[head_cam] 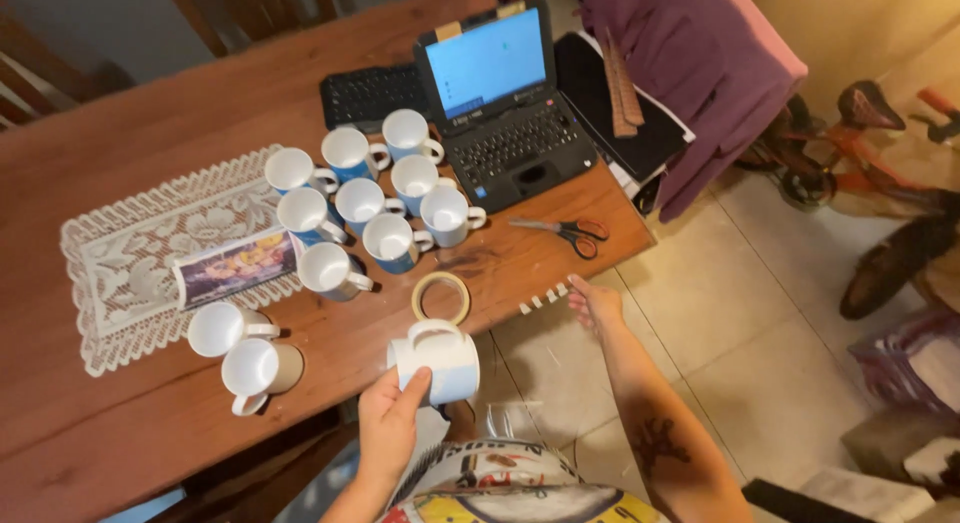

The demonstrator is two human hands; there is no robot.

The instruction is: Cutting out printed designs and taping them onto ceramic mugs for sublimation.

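Observation:
My left hand (388,420) holds a white and blue mug (438,363) on its side, just off the front edge of the wooden table (150,113). My right hand (594,303) reaches to the table's edge, fingers at a row of small tape strips (543,301) stuck there. A roll of tape (440,296) lies flat on the table just beyond the held mug. Several white mugs (372,188) stand grouped in the table's middle. Two more mugs (240,348) lie near the front left.
A white lace runner (130,253) carries a printed paper strip (235,268). Scissors (570,231) lie near an open laptop (495,98); a black keyboard (365,93) sits behind. A purple cloth (700,63) drapes at right. A child's bike (860,153) stands on the tiled floor.

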